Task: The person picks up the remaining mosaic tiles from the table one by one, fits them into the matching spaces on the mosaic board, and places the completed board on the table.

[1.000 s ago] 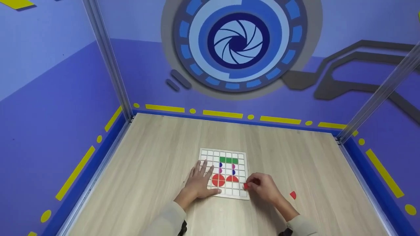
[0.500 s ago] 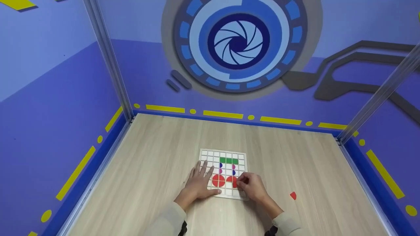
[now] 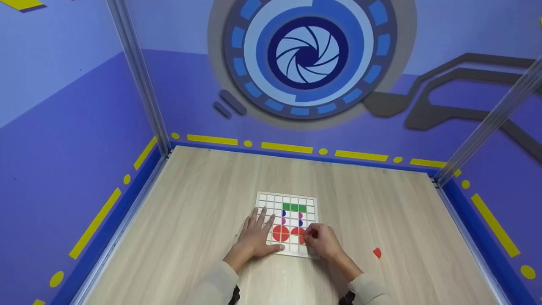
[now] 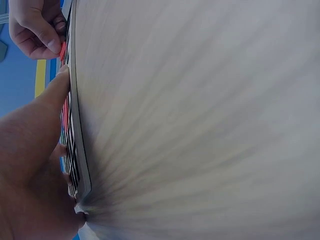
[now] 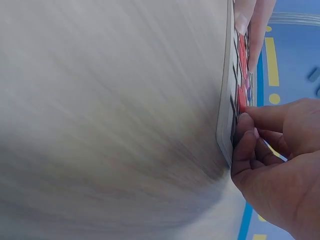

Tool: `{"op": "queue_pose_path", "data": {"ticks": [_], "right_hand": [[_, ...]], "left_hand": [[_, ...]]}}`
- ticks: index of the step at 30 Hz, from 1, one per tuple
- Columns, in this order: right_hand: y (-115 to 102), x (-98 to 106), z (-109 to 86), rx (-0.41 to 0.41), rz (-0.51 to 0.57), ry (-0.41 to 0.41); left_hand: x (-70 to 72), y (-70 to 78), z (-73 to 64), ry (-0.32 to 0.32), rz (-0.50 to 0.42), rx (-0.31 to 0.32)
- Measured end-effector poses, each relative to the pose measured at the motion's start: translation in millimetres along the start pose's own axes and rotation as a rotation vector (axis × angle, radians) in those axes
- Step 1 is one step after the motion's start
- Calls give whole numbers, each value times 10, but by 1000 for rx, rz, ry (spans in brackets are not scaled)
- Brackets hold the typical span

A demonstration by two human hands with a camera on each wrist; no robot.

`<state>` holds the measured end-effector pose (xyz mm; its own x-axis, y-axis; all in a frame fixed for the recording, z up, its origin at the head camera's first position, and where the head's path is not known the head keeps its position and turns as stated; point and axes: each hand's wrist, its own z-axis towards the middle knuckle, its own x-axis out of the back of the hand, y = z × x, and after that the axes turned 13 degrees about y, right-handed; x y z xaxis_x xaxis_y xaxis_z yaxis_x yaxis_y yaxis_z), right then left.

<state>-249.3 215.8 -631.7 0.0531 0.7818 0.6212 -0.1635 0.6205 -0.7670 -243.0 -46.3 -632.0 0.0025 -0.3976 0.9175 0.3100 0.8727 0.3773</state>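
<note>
A white gridded board (image 3: 270, 198) lies on the wooden table. My left hand (image 3: 253, 238) rests on its left side with fingers spread and the thumb along the near edge. At the board's right side, my right hand (image 3: 324, 241) pinches a red quarter-circle tile (image 3: 302, 239) between thumb and fingertips. That tile is low over the board, just below a red half circle (image 3: 298, 231); the fingers hide part of it. Left of it sits a full red circle (image 3: 280, 233) made of quarter tiles. Blue and pink half-round tiles (image 3: 300, 219) stand in two columns under a green strip (image 3: 294, 207).
One loose red quarter-circle tile (image 3: 377, 253) lies on the table (image 3: 406, 220) to the right of my right hand. Blue-purple panels (image 3: 190, 97) with metal corner posts (image 3: 139, 80) enclose the table at the back and sides.
My right hand has moved left from beside the board to over its right side, carrying the red tile to below the red half circle. The left hand has stayed in place.
</note>
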Motion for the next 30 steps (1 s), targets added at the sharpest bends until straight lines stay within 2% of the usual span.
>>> {"op": "queue_pose_path", "data": {"ticks": [7, 14, 24, 30], "right_hand": [[16, -25, -12, 39, 0, 19], [41, 18, -7, 103, -18, -45], [34, 27, -17, 88, -16, -61], [0, 80, -18, 118, -15, -88]], "left_hand": [[-7, -11, -2, 3, 18, -19], [-13, -15, 3, 5, 8, -17], [-11, -20, -18, 4, 2, -17], [-29, -30, -9, -10, 1, -7]]}}
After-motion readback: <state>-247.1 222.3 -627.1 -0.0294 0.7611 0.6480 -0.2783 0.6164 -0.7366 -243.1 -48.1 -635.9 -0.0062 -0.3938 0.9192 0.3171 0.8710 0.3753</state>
